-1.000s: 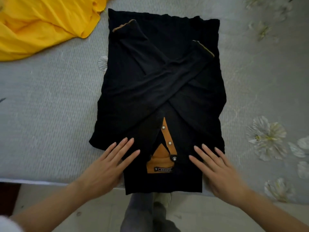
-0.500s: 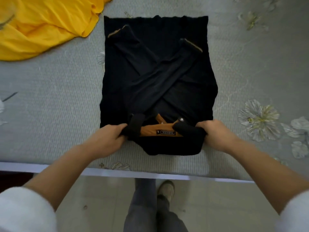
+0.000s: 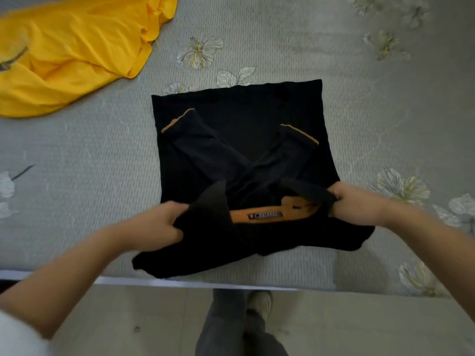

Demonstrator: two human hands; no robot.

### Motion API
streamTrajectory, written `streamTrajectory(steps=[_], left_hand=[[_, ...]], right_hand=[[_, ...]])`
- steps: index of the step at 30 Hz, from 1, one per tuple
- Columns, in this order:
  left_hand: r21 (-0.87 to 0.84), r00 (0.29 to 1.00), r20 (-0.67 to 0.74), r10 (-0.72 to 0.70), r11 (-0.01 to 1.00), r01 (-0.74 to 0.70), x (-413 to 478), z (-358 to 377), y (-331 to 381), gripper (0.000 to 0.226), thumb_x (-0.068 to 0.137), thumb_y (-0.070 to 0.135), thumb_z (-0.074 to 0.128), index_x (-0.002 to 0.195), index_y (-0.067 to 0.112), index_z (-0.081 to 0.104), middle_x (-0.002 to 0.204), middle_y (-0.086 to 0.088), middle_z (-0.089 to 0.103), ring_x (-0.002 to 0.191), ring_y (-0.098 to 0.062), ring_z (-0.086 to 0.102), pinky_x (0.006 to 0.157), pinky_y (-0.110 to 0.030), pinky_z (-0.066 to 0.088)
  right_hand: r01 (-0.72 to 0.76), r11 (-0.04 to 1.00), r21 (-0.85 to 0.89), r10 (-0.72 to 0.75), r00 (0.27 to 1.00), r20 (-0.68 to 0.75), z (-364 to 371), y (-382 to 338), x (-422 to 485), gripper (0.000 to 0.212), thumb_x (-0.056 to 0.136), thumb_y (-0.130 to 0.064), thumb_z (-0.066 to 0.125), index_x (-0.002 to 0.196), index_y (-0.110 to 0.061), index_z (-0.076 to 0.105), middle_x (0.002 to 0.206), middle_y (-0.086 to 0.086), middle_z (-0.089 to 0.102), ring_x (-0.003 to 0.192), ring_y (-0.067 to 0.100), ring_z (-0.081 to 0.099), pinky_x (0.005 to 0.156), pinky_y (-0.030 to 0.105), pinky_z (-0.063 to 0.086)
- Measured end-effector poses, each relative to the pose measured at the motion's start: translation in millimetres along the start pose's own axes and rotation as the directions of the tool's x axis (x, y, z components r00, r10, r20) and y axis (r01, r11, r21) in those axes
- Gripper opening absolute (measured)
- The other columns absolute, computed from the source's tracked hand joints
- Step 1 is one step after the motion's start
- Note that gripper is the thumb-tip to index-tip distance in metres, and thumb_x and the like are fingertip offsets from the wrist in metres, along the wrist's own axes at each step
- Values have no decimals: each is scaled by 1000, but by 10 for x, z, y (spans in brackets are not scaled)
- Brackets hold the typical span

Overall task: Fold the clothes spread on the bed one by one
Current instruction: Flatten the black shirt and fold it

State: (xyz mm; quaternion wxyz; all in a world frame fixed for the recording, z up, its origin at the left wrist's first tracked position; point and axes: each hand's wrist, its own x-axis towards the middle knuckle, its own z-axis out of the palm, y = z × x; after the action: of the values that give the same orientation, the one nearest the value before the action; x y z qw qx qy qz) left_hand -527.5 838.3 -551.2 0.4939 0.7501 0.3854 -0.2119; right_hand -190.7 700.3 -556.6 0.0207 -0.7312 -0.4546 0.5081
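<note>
The black shirt (image 3: 239, 116) lies on the bed (image 3: 77, 163), close to its near edge, with its two sleeves (image 3: 205, 152) crossed over the body so that nothing trails outside a narrow rectangle. The collar end is nearest the person. The left hand (image 3: 156, 224) is clamped on the near left shoulder of the shirt, fingers curled round a bunch of cloth, and the right hand (image 3: 359, 201) is clamped likewise on the near right shoulder. Both are raised a little off the bedspread, so the collar end stands up and shows the orange collar lining (image 3: 295, 214) with its label (image 3: 264, 215). Gripping both corners at once looks meant to carry this end level over toward the far hem, halving the length without skewing. The left corner sags lower and nearer the edge than the right, so the fold may land crooked unless it is evened. A crumpled yellow garment (image 3: 64, 60) lies at the far left of the bed, well apart from the shirt and not in its path; it appears unfolded. Nothing lies between the raised end and the hem. Below the bed edge, the person's shoe (image 3: 259, 301) stands on the floor (image 3: 154, 317).
</note>
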Motion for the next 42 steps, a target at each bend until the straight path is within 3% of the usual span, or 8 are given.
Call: streamTrajectory(steps=[8, 12, 15, 17, 22, 28, 35, 42], left_hand=[[-235, 997, -40, -67, 970, 56, 914, -1245, 64, 52, 72, -16, 39, 90, 23, 69, 59, 0, 61, 50, -15, 57, 42, -21, 42], [-238, 966, -190, -176, 963, 129, 1401, -1659, 33, 40, 72, -8, 46, 90, 19, 69, 77, -8, 63, 67, -23, 56, 56, -25, 37], [-173, 882, -409, -232, 969, 175, 1698, -1726, -66, 25, 88, 12, 49, 111, 17, 60, 98, -8, 62, 82, -21, 55, 67, -31, 39], [-146, 847, -460, -266, 964, 223, 1807, -1635, -137, 37, 92, 29, 50, 127, 17, 49, 108, -8, 59, 94, -25, 55, 80, -36, 43], [324, 634, -757, 158, 934, 153, 1750, -1116, -141, 55, 92, 36, 43, 139, 10, 39, 139, -17, 40, 130, -35, 35, 108, -48, 28], [429, 825, -557, 95, 884, 188, 1785, -414, -237, 59, 95, 60, 13, 149, 43, -3, 160, -4, -12, 146, -30, -15, 115, -56, -3], [171, 660, -750, -34, 955, 243, 1545, -164, -260, 59, 98, 50, 26, 151, 38, 3, 159, -7, 0, 147, -27, -4, 112, -53, -3], [-577, 319, -659, -681, 730, 366, 963, 437, -154, 61, 97, 40, 46, 149, 21, 19, 146, -20, 24, 131, -38, 27, 106, -57, 23]], right_hand=[[-37, 999, 11, 38, 978, -203, -894, -478, 986, 35, 79, -2, 56, 47, -15, 48, 43, -5, 47, 45, 12, 47, 46, 22, 35], [-81, 997, 13, 82, 971, -225, -1293, -661, 1446, 23, 74, -8, 57, 53, -15, 52, 53, 1, 52, 52, 18, 51, 49, 24, 37], [-128, 992, 8, 122, 922, -368, -1351, -652, 1760, 9, 82, -16, 59, 84, -13, 66, 85, 7, 65, 74, 21, 57, 61, 28, 44], [-234, 962, -139, 121, 826, -550, -1211, -586, 1868, 33, 87, -22, 56, 118, -9, 58, 116, 13, 60, 102, 28, 55, 85, 38, 46], [41, 921, -387, -320, 647, -693, -530, -590, 1716, 47, 87, -25, 53, 131, -11, 47, 139, 10, 43, 129, 24, 37, 104, 45, 28], [-16, 819, -574, -252, 888, -385, -58, -337, 1739, 59, 96, -53, 13, 150, -38, -6, 162, -3, -8, 146, 15, -18, 116, 44, -10], [-78, 990, -114, -29, 689, -724, 49, 40, 1219, 56, 94, -46, 41, 142, -17, 36, 149, 5, 32, 136, 23, 26, 111, 46, 19], [-177, 892, 416, 414, 690, -594, 200, 345, 724, 35, 84, -36, 69, 105, -12, 53, 115, 5, 46, 115, 27, 45, 101, 45, 38]])
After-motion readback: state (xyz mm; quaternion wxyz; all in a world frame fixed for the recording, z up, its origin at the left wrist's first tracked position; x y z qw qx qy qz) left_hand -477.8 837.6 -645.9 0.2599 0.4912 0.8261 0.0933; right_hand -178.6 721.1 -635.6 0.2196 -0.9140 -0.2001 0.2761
